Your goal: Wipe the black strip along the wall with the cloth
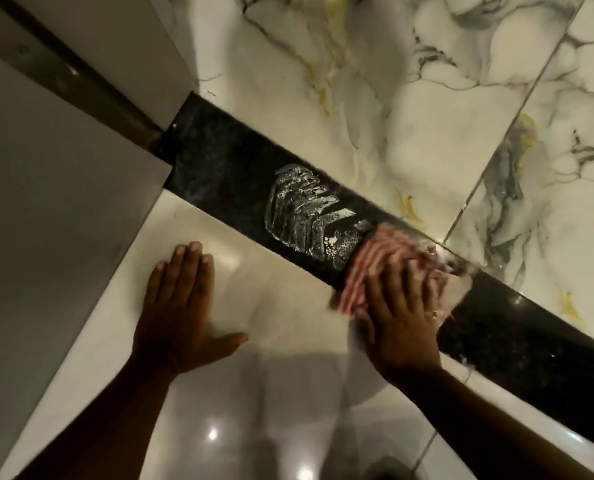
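A black strip runs diagonally from upper left to lower right between pale glossy tile and marbled wall tile. A patch of white soapy streaks lies on its middle. My right hand presses flat on a pink striped cloth, which lies across the strip just right of the streaks and looks blurred. My left hand rests flat on the pale tile below the strip, fingers spread, holding nothing.
Marbled white tiles with grey and yellow veins lie beyond the strip. A grey panel and a dark door frame meet the strip's left end. The glossy pale tile reflects lights near the bottom edge.
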Demonstrator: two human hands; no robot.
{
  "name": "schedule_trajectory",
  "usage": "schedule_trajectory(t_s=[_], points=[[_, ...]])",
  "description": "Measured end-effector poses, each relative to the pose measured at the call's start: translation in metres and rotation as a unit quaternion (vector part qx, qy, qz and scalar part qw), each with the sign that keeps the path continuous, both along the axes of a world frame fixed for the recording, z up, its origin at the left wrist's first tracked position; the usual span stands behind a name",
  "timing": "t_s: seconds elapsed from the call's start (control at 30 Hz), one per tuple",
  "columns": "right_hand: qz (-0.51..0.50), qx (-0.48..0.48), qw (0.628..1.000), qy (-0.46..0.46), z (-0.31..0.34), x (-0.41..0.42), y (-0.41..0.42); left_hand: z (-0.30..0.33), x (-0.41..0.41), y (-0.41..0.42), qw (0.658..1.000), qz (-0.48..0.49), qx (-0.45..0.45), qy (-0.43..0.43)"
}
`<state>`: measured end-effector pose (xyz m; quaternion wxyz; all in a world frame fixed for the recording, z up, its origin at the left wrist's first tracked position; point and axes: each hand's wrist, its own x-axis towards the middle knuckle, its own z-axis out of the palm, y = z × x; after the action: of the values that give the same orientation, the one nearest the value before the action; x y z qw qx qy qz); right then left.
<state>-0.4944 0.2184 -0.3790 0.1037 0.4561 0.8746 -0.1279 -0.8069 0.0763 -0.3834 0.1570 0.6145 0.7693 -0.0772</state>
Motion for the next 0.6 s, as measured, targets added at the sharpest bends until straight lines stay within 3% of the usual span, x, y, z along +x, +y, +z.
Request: schedule_trajectory(t_s=[0.1, 0.17, 0.23, 0.3, 0.33, 0.4, 0.43, 0.5, 0.53, 0.6], points=[[0.219, -0.006, 0.976, -0.001, 0.006, 0.019, 0.013, 0.001, 0.001, -0.001, 1.0, -0.003, 0.007, 0.004], [0.204, -0.002, 0.979, -0.003, 0.009, 0.022, 0.021, 0.001, 0.001, -0.001, 1.0, -0.002, 0.014, 0.001], [-0.005, 0.005, 1.0, -0.005, 0.007, -0.003, 0.012, 0.001, -0.001, -0.001, 1.0, -0.002, 0.011, -0.012], [-0.284, 0.003, 0.959, 0.009, 0.004, -0.052, -0.004, 0.001, -0.002, -0.003, 1.0, -0.003, 0.01, -0.018], [-0.329, -0.007, 0.944, 0.005, 0.005, -0.075, -0.014, 0.002, -0.002, -0.004, 1.0, -0.005, 0.004, -0.021], [-0.212, -0.013, 0.977, 0.003, 0.007, -0.092, -0.032, 0.003, -0.002, -0.001, 1.0, -0.01, -0.003, -0.028], [-0.089, -0.019, 0.996, 0.006, 0.007, -0.083, -0.035, 0.004, -0.002, -0.001, 1.0, -0.008, -0.007, -0.029], [0.132, -0.017, 0.991, 0.019, 0.008, -0.048, -0.019, 0.006, -0.004, 0.0, 0.999, -0.002, -0.025, -0.03], [0.192, -0.013, 0.981, 0.01, 0.009, -0.03, -0.004, 0.006, -0.004, 0.001, 0.999, -0.003, -0.032, -0.035], [0.163, 0.015, 0.986, -0.014, 0.009, -0.005, 0.026, 0.007, -0.004, 0.002, 0.999, -0.011, -0.034, -0.038]])
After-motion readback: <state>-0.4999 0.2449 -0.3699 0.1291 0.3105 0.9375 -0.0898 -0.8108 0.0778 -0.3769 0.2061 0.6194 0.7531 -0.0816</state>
